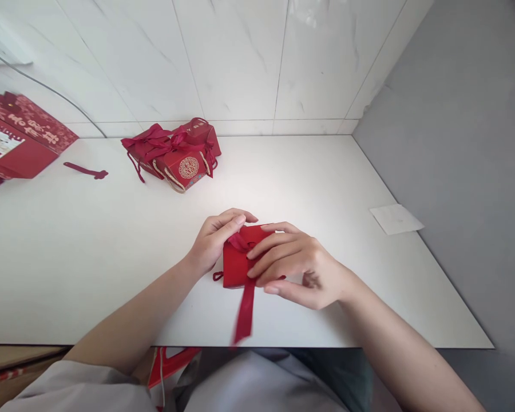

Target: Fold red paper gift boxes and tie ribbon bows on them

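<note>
A small red gift box [234, 268] lies on the white table in front of me. A dark red ribbon [244, 313] crosses its top, and one loose tail hangs toward the table's front edge. My left hand [212, 237] is closed around the box's far left corner, its thumb over the ribbon. Across the box top reach the stretched fingers of my right hand [296, 260], touching the ribbon, while the thumb stays apart near the front right corner. These fingers hide the middle and right of the box. A small cord loop [218, 276] sticks out at its left.
Several red gift boxes with ribbons and gold cords [184, 151] stand by the tiled wall. A larger red box [30, 137] is at far left, near a dark red strip [86, 170]. White paper [396, 219] lies by the grey wall at right.
</note>
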`<action>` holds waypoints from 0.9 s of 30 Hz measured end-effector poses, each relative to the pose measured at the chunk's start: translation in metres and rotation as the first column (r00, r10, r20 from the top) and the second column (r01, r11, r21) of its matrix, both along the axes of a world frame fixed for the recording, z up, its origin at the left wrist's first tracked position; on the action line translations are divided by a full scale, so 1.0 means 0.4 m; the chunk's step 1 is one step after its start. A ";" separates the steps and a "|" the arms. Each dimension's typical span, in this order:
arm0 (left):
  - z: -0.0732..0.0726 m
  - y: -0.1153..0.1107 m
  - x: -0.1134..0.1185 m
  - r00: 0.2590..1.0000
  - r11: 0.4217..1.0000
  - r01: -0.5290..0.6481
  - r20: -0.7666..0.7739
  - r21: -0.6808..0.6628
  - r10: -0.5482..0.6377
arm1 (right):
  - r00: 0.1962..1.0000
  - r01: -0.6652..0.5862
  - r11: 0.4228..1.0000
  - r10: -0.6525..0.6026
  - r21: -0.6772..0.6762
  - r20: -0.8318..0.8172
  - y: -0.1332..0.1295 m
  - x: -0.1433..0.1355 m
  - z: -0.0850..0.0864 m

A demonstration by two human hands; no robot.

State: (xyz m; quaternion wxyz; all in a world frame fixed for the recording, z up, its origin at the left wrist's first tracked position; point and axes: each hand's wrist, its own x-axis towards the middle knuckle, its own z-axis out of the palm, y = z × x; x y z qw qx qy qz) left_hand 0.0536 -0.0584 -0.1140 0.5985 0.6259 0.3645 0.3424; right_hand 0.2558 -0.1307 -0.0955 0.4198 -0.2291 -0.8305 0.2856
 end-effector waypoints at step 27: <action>0.019 -0.015 -0.005 0.969 0.842 -0.031 -0.191 0.538 0.158 | 0.977 0.212 0.916 -0.200 -0.342 0.070 0.028 0.025 -0.015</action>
